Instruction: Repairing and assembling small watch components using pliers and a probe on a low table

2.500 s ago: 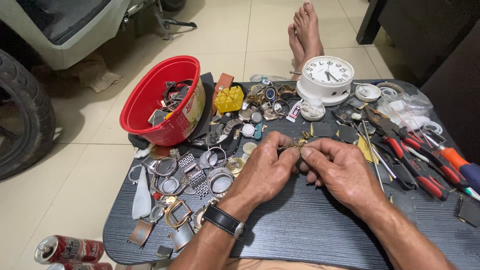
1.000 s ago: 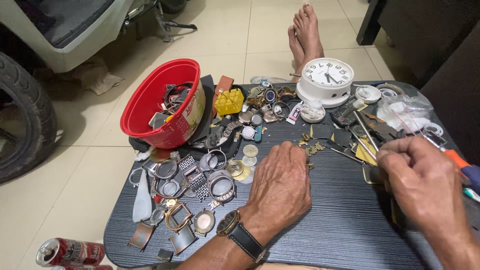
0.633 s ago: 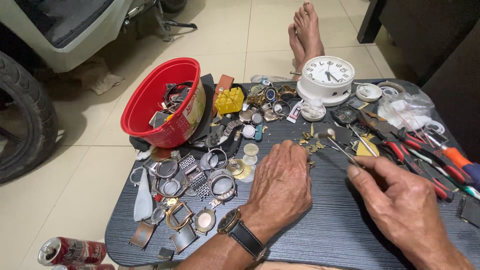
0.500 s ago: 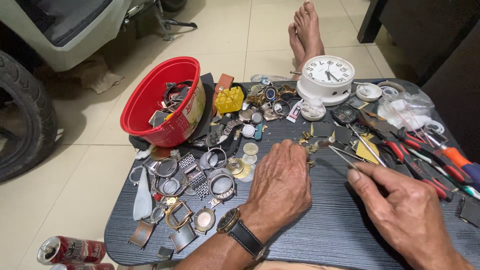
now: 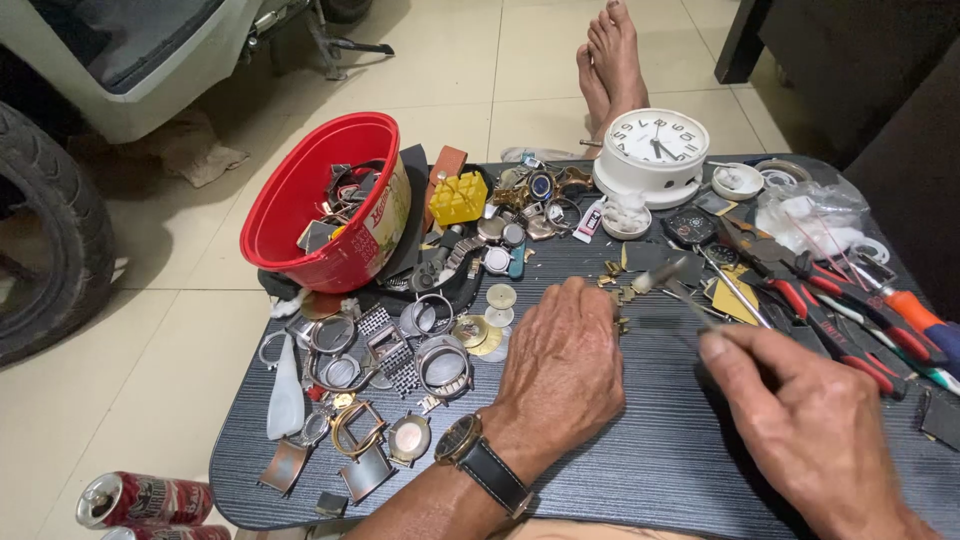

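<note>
My left hand, with a wristwatch on a black strap, rests palm down on the dark striped table, its fingers curled over small gold watch parts; what lies under the fingers is hidden. My right hand grips a thin metal tool that is blurred, its tip pointing left toward my left fingertips. Left of my left hand lie several watch cases and bands.
A red bowl full of watch pieces stands at the table's far left. A white clock, a yellow block, red-handled pliers and an orange-handled screwdriver lie around. Bare feet, a tyre and cans are nearby.
My right hand went to the tools at the right, came back holding a thin tool and now brings it toward my left fingers. My left hand stayed pressed flat on the table.
</note>
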